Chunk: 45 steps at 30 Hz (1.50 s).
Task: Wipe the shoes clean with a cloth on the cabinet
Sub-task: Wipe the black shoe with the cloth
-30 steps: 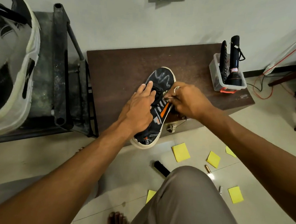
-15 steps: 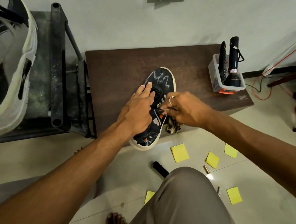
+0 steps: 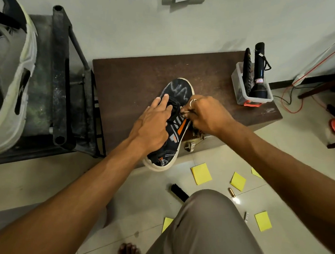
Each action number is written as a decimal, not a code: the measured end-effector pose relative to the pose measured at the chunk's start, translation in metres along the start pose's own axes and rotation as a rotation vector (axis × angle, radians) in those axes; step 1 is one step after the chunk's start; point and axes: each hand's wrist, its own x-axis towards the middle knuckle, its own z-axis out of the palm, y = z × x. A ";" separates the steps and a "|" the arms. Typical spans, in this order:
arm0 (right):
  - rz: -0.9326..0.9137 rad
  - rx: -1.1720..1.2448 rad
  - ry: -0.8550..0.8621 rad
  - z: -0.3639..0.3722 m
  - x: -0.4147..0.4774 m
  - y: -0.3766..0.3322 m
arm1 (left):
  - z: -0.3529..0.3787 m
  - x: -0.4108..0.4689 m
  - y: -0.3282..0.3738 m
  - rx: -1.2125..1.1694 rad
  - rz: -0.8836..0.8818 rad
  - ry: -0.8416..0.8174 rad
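Note:
A dark sneaker (image 3: 180,90) with a white sole and an orange stripe lies on the brown cabinet top (image 3: 130,80), its heel hanging over the front edge. My left hand (image 3: 153,125) presses flat on the shoe's tongue and collar with straight fingers, holding it down. My right hand (image 3: 209,116) grips a bunched dark cloth (image 3: 199,132) against the shoe's right side near the laces. Most of the cloth is hidden under that hand.
A clear plastic box (image 3: 238,96) with a black torch (image 3: 260,74) stands at the cabinet's right end. A dark metal rack (image 3: 57,69) stands to the left. Yellow notes (image 3: 201,174) and a black brush (image 3: 179,192) lie on the floor by my knee (image 3: 205,228).
My right hand slid the cloth down the shoe's side toward the heel, then back up near the laces. The left hand and the shoe stayed put.

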 end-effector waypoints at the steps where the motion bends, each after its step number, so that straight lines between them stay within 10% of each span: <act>1: -0.005 0.038 0.015 0.005 -0.003 -0.006 | 0.000 0.000 0.000 0.002 -0.002 -0.002; 6: -0.181 0.236 -0.144 0.005 -0.041 -0.030 | 0.001 0.001 -0.002 0.005 0.002 0.005; 11: 0.020 0.033 -0.011 0.002 -0.009 -0.010 | 0.000 -0.001 -0.002 -0.014 0.007 0.009; 16: -0.263 0.120 -0.173 0.006 -0.045 -0.035 | 0.003 0.001 -0.005 -0.033 0.006 0.007; 21: -0.047 0.014 -0.051 0.005 -0.025 -0.009 | 0.003 0.000 -0.004 -0.042 0.009 0.002; 25: -0.278 0.240 -0.148 0.015 -0.052 -0.032 | 0.003 0.001 -0.004 -0.035 0.009 -0.002; 30: -0.003 0.168 0.055 0.012 -0.031 -0.006 | -0.002 0.003 -0.005 0.028 0.015 -0.052; 36: -0.102 0.485 -0.273 -0.011 -0.041 -0.014 | -0.024 0.004 0.001 0.405 0.076 -0.113; 41: 0.106 0.339 0.250 -0.021 -0.019 0.016 | -0.022 -0.004 0.007 0.481 0.050 -0.060; 45: 0.048 0.161 0.212 0.004 0.000 0.011 | -0.012 -0.011 0.007 0.331 0.054 -0.041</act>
